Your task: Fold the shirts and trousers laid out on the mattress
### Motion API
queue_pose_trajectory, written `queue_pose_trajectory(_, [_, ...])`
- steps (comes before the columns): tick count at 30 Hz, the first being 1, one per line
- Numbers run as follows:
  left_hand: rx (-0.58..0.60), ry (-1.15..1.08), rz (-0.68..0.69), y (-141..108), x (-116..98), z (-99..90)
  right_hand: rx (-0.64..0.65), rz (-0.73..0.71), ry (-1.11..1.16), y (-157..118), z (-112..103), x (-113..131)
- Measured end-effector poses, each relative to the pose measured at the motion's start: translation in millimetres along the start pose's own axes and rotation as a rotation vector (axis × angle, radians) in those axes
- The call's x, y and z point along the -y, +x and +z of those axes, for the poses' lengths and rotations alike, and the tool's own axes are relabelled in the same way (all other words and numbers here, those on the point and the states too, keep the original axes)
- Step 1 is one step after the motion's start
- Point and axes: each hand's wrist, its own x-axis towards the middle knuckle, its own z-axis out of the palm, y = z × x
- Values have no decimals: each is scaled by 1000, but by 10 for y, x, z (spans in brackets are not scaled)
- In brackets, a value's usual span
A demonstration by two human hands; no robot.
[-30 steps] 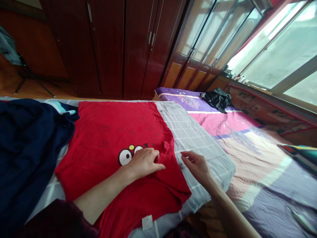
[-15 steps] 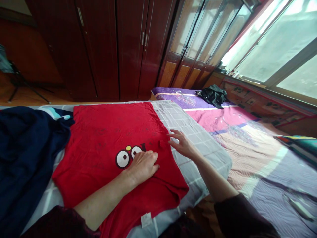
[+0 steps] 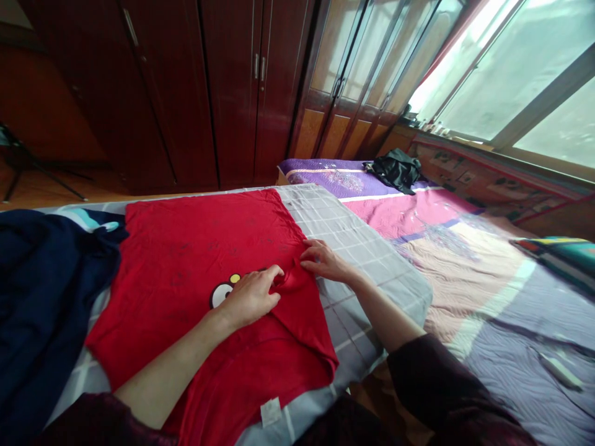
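Note:
A red T-shirt (image 3: 186, 248) lies spread over a grey checked cover, its cartoon-eye print partly hidden by my left hand (image 3: 251, 297). That hand rests on the cloth with bent fingers, and red fabric bunches up between its fingertips and thumb. At the shirt's right edge, my right hand (image 3: 325, 260) has its fingers and thumb closed on the cloth. A small crease runs between the two hands. The near right part of the shirt is folded over, with a white label (image 3: 271, 411) showing at the bottom.
Dark blue clothing (image 3: 41, 310) lies left of the shirt on the checked cover (image 3: 357, 260). A bed with a patterned quilt (image 3: 465, 291) stands to the right, with a black garment (image 3: 395, 170) on it. Dark red wardrobes (image 3: 232, 93) line the back.
My right hand has moved left onto the shirt's edge and closed there. My left hand has shifted slightly, gathering fabric near its fingertips. The view has turned a little right.

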Motion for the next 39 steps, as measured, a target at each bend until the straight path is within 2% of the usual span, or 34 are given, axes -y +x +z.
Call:
queue_pose_trajectory(8, [-18, -14, 63, 1, 20, 112, 27, -70, 75, 63, -99, 0])
queue_pose_trajectory(16, [-6, 17, 79, 4, -11, 114, 58, -132, 59, 149, -129, 63])
queue_pose_trajectory(23, [0, -36, 76, -33, -68, 118, 178, -148, -27, 208, -151, 142])
queue_pose_trajectory(30, [22, -8, 160, -38, -40, 167, 101, -54, -129, 280, -66, -20])
queue_pose_trajectory(36, [45, 206, 148, -79, -114, 140, 78, -66, -181, 264, -80, 8])
queue_pose_trajectory(39, [-34, 369, 145, -103, -167, 88, 76, -78, -207, 246, -65, 17])
